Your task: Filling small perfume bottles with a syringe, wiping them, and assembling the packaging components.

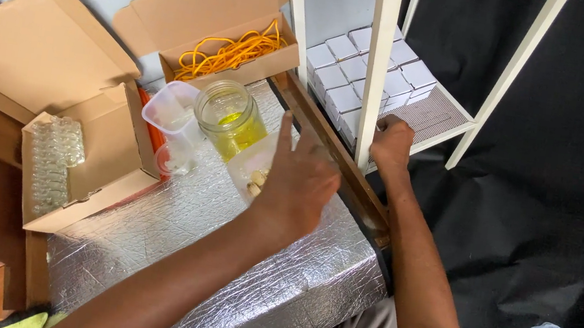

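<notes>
Foil-covered desk (170,231) lies bare toward its near edge. Left hand (297,180) hovers open, empty, just beside glass jar (229,114). Right hand (392,143), curled, touches white boxes (352,82) on shelf (434,115).

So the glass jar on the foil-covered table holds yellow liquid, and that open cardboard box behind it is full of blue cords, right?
Not quite. In the head view the cords in the open cardboard box are orange-yellow, not blue. The rest holds: the glass jar stands on the foil-covered table and holds yellow liquid.
</notes>
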